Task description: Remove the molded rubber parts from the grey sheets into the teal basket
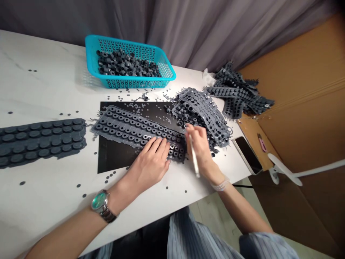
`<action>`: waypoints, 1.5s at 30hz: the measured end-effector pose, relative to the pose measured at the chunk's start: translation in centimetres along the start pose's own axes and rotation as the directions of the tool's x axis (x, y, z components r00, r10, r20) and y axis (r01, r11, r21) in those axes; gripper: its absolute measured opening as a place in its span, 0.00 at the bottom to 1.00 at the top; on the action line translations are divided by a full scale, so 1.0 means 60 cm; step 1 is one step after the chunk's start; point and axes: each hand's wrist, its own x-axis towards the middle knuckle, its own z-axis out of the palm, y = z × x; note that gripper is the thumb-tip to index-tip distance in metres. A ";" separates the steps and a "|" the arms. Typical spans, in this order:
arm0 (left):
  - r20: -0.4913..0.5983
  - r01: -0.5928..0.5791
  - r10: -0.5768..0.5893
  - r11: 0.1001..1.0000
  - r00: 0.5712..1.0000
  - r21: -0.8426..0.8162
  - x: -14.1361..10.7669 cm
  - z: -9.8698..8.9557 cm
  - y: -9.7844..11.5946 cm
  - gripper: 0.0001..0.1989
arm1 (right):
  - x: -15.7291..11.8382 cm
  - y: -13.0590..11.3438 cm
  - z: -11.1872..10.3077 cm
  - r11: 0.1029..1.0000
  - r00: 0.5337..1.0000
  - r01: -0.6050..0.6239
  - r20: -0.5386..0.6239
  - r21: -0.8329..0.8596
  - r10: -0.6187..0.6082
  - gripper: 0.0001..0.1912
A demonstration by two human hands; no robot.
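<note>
A dark grey rubber sheet with rows of ringed holes (125, 124) lies slantwise across a black mat (113, 154). My left hand (153, 158) rests flat on the sheet's right part, fingers extended. At the sheet's right end, my right hand (199, 145) is closed around a thin white pen-like tool (193, 156), whose lower end points back toward me. Just beyond that hand is a heap of perforated grey sheets (206, 113) with loose small rings beside it.
A turquoise basket (132, 80) of grey rings stands at the back. Another knobbed sheet (40, 140) lies left. At right are a phone (247, 154), a pink cutter (261, 142), a white stand (285, 169) and piled strips (237, 90). Small discs dot the white table (54, 201).
</note>
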 end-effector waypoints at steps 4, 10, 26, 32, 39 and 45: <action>0.009 0.002 -0.002 1.000 1.000 -0.005 0.000 0.001 -0.001 0.25 | -0.004 0.018 -0.012 0.998 0.998 -0.056 0.005 -0.018 0.056 0.11; -0.009 -0.003 0.003 1.000 1.000 0.007 -0.001 0.004 -0.002 0.25 | -0.011 -0.002 -0.015 0.983 0.971 0.182 0.153 0.031 -0.185 0.11; -0.006 -0.001 0.001 1.000 1.000 -0.009 -0.001 0.004 -0.001 0.25 | 0.004 0.001 -0.013 0.941 0.892 0.337 0.334 -0.043 -0.304 0.11; -0.006 0.000 0.000 1.000 1.000 -0.011 -0.001 0.004 -0.002 0.25 | -0.003 0.038 -0.003 0.998 0.997 -0.057 0.049 -0.031 0.058 0.13; -0.020 -0.007 0.007 1.000 1.000 0.007 -0.002 0.003 -0.002 0.25 | -0.030 0.018 -0.021 0.998 0.993 0.068 0.096 -0.006 -0.067 0.11; -0.034 -0.004 0.004 1.000 0.999 0.000 -0.002 0.003 -0.001 0.24 | -0.026 -0.029 -0.024 0.975 0.952 0.220 0.219 0.001 -0.215 0.11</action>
